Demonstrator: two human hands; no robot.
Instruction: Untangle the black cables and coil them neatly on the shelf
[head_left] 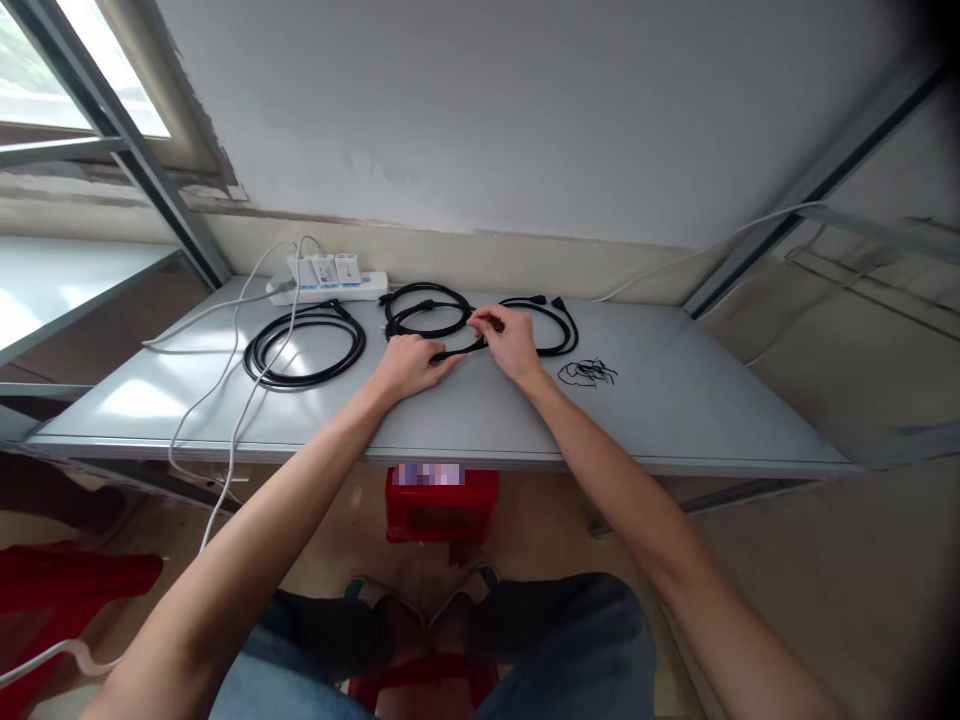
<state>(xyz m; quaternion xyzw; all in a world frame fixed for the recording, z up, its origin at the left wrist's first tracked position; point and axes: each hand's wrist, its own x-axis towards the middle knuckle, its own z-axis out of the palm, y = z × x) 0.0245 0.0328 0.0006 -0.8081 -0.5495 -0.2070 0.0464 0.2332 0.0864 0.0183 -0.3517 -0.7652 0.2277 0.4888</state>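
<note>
The right hand (506,342) appears to pinch a black power cable (459,351) between thumb and fingertips, nearly closed on the cord. The left hand (411,365) lies open and flat, its fingers stretched along the same cable and pressing it to the tabletop rather than gripping it (how hard it presses is anyone's guess from up here).

Just beyond the left fingertips sits a round black coil (424,300), its loops crowding the held cable; I cannot tell whether they are one length or two. Right of the right fingers lies a looser black coil (551,330), and further right a small tangle of thin black cord (587,373). Well left of the left fingers rests a thick black coil (304,347), and beyond it, a white power strip (330,285) with white cords (238,400) trailing over the table's edge.

The main risk is the pinch: if it slips, the springy cable could whip open and snag the neighbouring coils, since so little space separates them. A forearm catching the white cords could also drag the strip.

The black sheathing looks smooth and rubbery, curving in stiff, wide rings, while the thin cord crumples into tight squiggles. The gray metal tabletop (675,420) is smooth and glossy, throwing back window glare.
</note>
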